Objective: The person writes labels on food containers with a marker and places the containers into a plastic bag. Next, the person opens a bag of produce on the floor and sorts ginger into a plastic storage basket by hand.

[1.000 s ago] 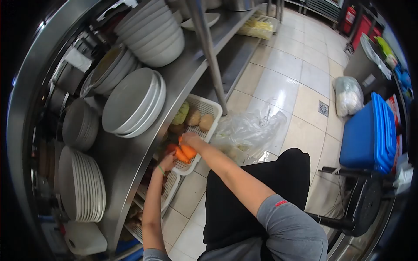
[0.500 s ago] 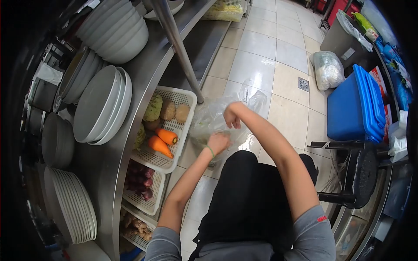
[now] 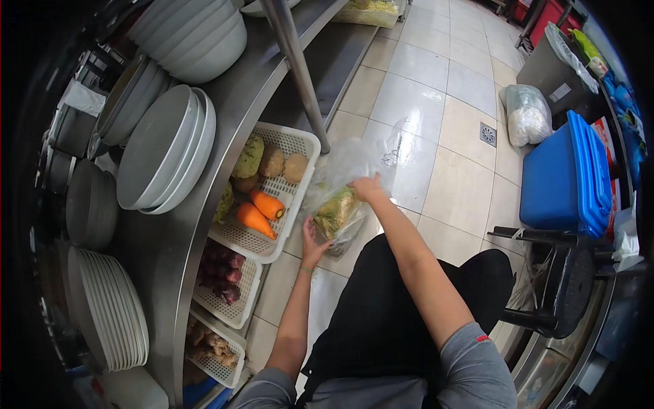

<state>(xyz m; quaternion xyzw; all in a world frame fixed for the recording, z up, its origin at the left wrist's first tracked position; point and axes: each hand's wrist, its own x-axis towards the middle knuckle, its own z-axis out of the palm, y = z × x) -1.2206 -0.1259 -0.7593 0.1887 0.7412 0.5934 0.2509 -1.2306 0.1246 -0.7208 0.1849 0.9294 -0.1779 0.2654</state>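
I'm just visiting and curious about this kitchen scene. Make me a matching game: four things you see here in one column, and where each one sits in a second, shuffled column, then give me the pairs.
Things:
1. carrots
2. clear plastic bag
3. blue bin
4. stack of white plates

Places:
A. on the steel shelf
B. in the white basket with other vegetables
C. on the tiled floor at the right
D. held between the left hand and right hand

Pairs: 1-B, 2-D, 3-C, 4-A
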